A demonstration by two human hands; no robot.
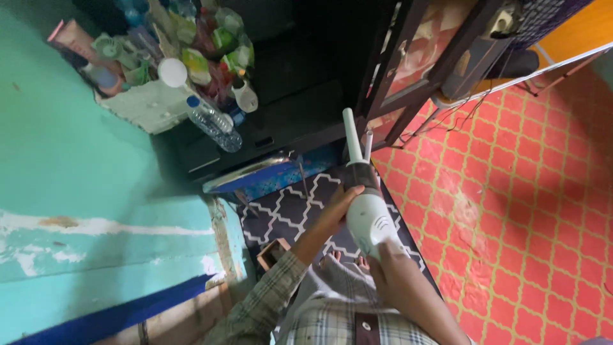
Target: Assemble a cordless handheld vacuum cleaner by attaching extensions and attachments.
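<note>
I hold a white handheld vacuum cleaner with a dark collar and a long white nozzle that points up toward a dark shelf unit. My left hand grips the body's left side just below the collar. The rear handle end is held by my right hand. My plaid sleeve and bare toes show below the device.
A dark cabinet holds a clear water bottle, a white bottle and several packets. A teal wall runs along the left. A dark patterned mat and red patterned floor lie below. A metal rack stands on the right.
</note>
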